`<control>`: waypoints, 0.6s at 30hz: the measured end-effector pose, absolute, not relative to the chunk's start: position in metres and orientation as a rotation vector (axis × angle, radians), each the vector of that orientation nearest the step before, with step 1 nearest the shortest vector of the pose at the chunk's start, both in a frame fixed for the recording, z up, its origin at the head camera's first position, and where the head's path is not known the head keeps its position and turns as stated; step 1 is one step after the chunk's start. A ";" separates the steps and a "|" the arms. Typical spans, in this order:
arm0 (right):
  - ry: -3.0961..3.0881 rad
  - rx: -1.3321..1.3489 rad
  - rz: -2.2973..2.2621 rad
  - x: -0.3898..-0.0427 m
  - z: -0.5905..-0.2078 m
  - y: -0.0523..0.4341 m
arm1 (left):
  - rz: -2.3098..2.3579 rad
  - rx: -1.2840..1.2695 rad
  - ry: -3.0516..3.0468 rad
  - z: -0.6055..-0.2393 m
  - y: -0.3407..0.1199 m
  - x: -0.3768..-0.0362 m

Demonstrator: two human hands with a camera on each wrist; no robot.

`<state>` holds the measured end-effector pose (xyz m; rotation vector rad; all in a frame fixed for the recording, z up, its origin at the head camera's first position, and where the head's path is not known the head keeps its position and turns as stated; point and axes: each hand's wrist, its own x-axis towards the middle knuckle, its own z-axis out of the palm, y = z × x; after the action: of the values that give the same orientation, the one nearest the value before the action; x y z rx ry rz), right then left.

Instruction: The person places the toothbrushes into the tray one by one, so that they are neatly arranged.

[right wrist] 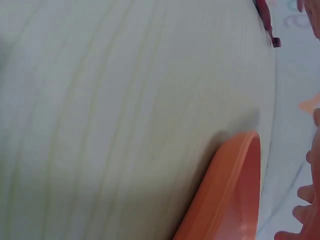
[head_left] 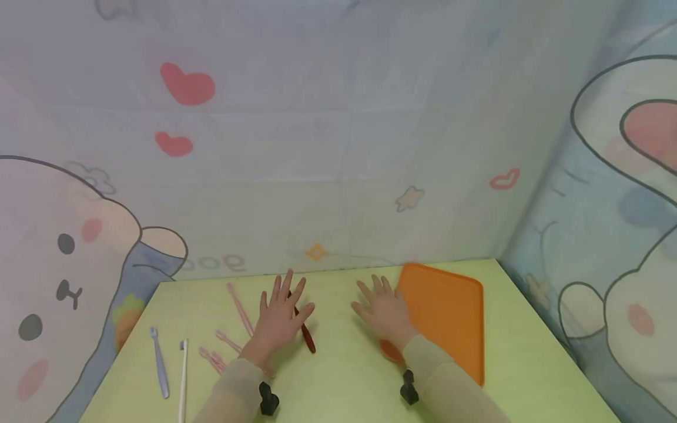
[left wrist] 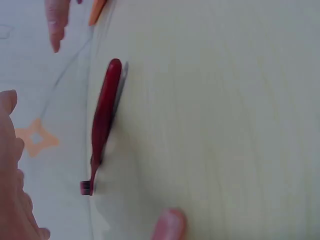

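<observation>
Pale green laminate carries everything in this scene, a surface (head_left: 344, 376) set against fabric walls printed with cartoon rabbits, red hearts and small stars. A person in beige sleeves reaches forward with both arms, a small black mount strapped at each wrist. The left hand (head_left: 280, 320) is released, its fingers straight and fanned, hovering over or resting on a dark red toothbrush (head_left: 307, 335); whether skin meets handle cannot be told from the head view. That toothbrush lies flat on the surface, slanting from beneath the palm toward the person, and the left wrist view shows its glossy red handle (left wrist: 104, 120) lying free, with a fingertip in frame below it and not closed around it. The right hand (head_left: 383, 311) is likewise released, fingers spread, placed just beside the left edge of an orange tray (head_left: 449, 317), its wrist overlapping the tray's near left corner. The right wrist view shows the tray's raised orange rim (right wrist: 235, 190) lying on the green top. To the left of the left hand lie several pale pink toothbrushes (head_left: 239, 308), scattered at angles. Further left, near the surface's edge, a grey-blue toothbrush (head_left: 158, 364) and a white toothbrush (head_left: 183, 376) lie side by side, well apart from both hands.
</observation>
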<state>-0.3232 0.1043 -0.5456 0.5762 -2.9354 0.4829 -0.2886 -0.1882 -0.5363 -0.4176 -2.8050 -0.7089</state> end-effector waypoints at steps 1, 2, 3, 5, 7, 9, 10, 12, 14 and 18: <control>-2.926 0.592 0.534 -0.323 -0.545 0.107 | -0.741 -0.420 -2.794 -0.534 -0.190 -0.287; -2.919 0.605 0.594 -0.323 -0.543 0.109 | -0.789 -0.420 -2.776 -0.532 -0.191 -0.285; -2.911 0.618 0.670 -0.322 -0.542 0.112 | -0.845 -0.408 -2.764 -0.530 -0.192 -0.282; -2.893 0.638 0.824 -0.320 -0.541 0.117 | -0.977 -0.361 -2.726 -0.526 -0.198 -0.276; -2.859 0.654 0.956 -0.318 -0.540 0.124 | -1.116 -0.303 -2.673 -0.523 -0.202 -0.270; -2.827 0.668 1.063 -0.314 -0.539 0.133 | -1.232 -0.242 -2.607 -0.521 -0.205 -0.264; -2.815 0.670 1.097 -0.313 -0.539 0.138 | -1.278 -0.211 -2.579 -0.520 -0.206 -0.262; -2.793 0.667 1.152 -0.309 -0.538 0.149 | -1.375 -0.153 -2.525 -0.518 -0.206 -0.257; -2.767 0.665 1.198 -0.306 -0.537 0.160 | -1.459 -0.102 -2.483 -0.518 -0.205 -0.254; -2.732 0.679 1.293 -0.302 -0.535 0.178 | -1.546 0.008 -2.431 -0.521 -0.204 -0.246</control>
<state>-0.3019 0.1782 -0.5347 0.6792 -2.7315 1.2926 -0.2462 -0.2036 -0.5207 0.0077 -2.4310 -1.5458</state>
